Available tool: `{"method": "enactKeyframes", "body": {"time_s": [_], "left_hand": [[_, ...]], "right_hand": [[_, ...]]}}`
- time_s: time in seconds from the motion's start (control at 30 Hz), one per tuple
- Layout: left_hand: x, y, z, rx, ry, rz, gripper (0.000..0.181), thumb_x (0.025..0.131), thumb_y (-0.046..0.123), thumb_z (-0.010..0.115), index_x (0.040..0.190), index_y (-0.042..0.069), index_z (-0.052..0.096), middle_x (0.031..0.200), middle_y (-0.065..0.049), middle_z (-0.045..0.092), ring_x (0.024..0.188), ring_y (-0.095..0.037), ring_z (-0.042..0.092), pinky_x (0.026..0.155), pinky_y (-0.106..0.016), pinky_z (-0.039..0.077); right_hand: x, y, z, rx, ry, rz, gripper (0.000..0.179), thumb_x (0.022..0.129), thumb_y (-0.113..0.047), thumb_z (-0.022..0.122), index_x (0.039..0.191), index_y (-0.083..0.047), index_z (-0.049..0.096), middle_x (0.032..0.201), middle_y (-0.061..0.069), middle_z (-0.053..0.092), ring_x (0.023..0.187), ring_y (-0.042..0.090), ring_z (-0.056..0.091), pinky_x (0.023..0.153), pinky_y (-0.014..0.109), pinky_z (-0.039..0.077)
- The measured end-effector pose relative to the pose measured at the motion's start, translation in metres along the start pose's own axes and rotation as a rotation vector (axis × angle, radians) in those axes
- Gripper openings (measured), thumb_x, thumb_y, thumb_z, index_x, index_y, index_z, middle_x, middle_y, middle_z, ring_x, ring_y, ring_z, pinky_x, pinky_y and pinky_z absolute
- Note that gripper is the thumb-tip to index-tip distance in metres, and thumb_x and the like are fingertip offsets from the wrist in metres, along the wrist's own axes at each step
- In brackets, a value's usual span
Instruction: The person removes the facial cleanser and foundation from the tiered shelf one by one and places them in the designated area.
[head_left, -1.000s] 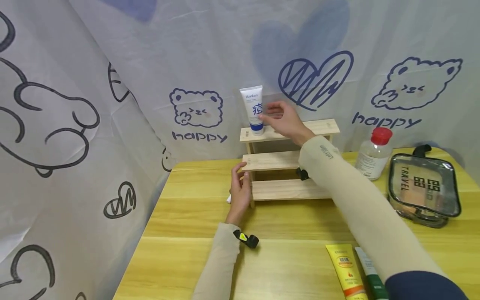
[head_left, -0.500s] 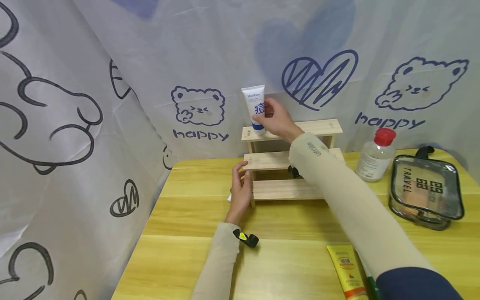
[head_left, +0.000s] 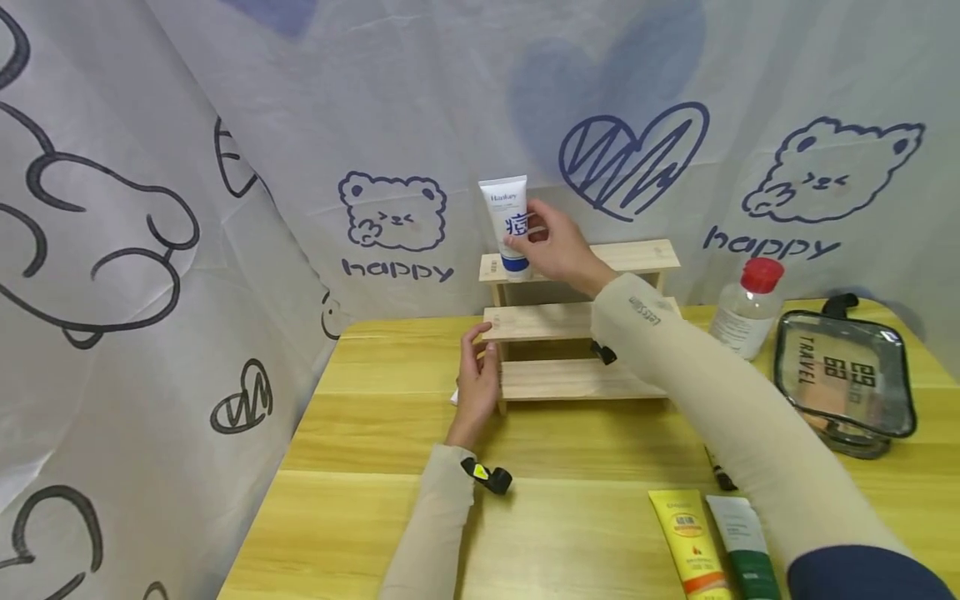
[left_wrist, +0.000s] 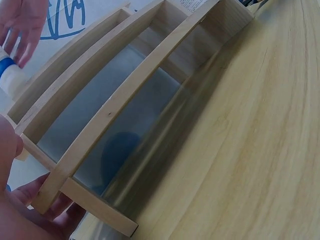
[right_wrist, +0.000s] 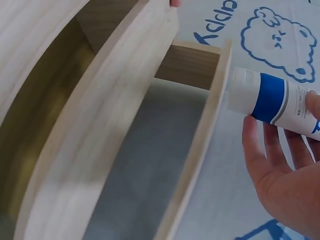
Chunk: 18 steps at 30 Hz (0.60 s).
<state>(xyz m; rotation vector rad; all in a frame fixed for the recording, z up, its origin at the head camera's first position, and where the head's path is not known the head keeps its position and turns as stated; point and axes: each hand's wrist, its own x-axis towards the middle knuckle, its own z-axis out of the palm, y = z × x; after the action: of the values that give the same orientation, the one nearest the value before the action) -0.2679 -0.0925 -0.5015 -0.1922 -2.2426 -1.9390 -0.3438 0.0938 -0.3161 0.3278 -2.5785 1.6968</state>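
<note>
A white squeeze tube (head_left: 504,200) with a blue band stands cap-down at the left end of the top tier of a small three-tier wooden shelf (head_left: 577,379). My right hand (head_left: 558,243) holds the tube, thumb on its front and fingers behind. In the right wrist view, the cap of the tube (right_wrist: 272,97) is beside the top board; a small gap or contact there is hard to tell. My left hand (head_left: 478,379) grips the left end of the shelf near the middle tier. The left wrist view shows fingers behind the shelf's end post (left_wrist: 50,192).
A clear bottle with a red cap (head_left: 750,308) and a transparent travel pouch (head_left: 843,375) stand right of the shelf. A yellow tube (head_left: 690,542) and a white-green tube (head_left: 744,546) lie at the front right. A patterned curtain (head_left: 420,83) hangs behind.
My right hand's fingers have closed from loosely beside the tube to a hold on it. The tube sits slightly nearer the board's front edge. My left hand stays on the shelf.
</note>
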Motion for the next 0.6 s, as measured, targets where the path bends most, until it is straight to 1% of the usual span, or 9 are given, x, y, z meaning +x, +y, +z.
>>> {"method": "enactKeyframes", "body": {"time_s": [0.1, 0.17, 0.37, 0.43, 0.6], "left_hand": [[-0.001, -0.001, -0.001, -0.004, 0.004, -0.003, 0.036, 0.118, 0.018, 0.047, 0.154, 0.025, 0.05, 0.138, -0.024, 0.065, 0.108, -0.037, 0.065, 0.084, -0.03, 0.046], [0.0, 0.0, -0.001, -0.012, 0.004, -0.006, 0.037, 0.118, 0.018, 0.047, 0.154, 0.025, 0.05, 0.138, -0.023, 0.065, 0.105, -0.036, 0.065, 0.083, -0.03, 0.046], [0.002, 0.001, -0.002, -0.014, 0.005, -0.017, 0.037, 0.118, 0.017, 0.047, 0.154, 0.025, 0.051, 0.135, -0.021, 0.065, 0.099, -0.029, 0.063, 0.083, -0.03, 0.046], [0.002, 0.0, -0.002, -0.012, 0.004, -0.016, 0.036, 0.118, 0.017, 0.047, 0.153, 0.025, 0.051, 0.135, -0.022, 0.065, 0.097, -0.029, 0.063, 0.083, -0.03, 0.046], [0.003, -0.001, 0.001, -0.016, 0.01, -0.018, 0.037, 0.118, 0.016, 0.046, 0.155, 0.023, 0.049, 0.137, -0.026, 0.063, 0.1, -0.034, 0.062, 0.084, -0.031, 0.044]], "right_hand": [[-0.007, -0.005, -0.005, -0.017, -0.007, -0.012, 0.054, 0.108, -0.022, 0.071, 0.157, -0.01, 0.051, 0.151, 0.02, 0.063, 0.135, 0.037, 0.064, 0.114, 0.052, 0.054], [-0.011, -0.008, -0.009, -0.019, -0.006, -0.005, 0.054, 0.108, -0.023, 0.072, 0.157, -0.011, 0.051, 0.152, 0.019, 0.063, 0.134, 0.036, 0.065, 0.112, 0.052, 0.056], [-0.023, -0.014, -0.022, 0.001, 0.012, -0.001, 0.053, 0.108, -0.023, 0.071, 0.156, -0.013, 0.051, 0.149, 0.018, 0.064, 0.13, 0.035, 0.068, 0.1, 0.051, 0.062], [-0.025, -0.016, -0.025, -0.002, 0.019, 0.0, 0.053, 0.108, -0.024, 0.071, 0.156, -0.013, 0.051, 0.15, 0.018, 0.064, 0.13, 0.035, 0.067, 0.099, 0.052, 0.062], [-0.031, -0.018, -0.033, -0.005, 0.024, 0.001, 0.053, 0.108, -0.025, 0.071, 0.156, -0.014, 0.051, 0.151, 0.017, 0.064, 0.131, 0.035, 0.066, 0.103, 0.053, 0.061]]}}
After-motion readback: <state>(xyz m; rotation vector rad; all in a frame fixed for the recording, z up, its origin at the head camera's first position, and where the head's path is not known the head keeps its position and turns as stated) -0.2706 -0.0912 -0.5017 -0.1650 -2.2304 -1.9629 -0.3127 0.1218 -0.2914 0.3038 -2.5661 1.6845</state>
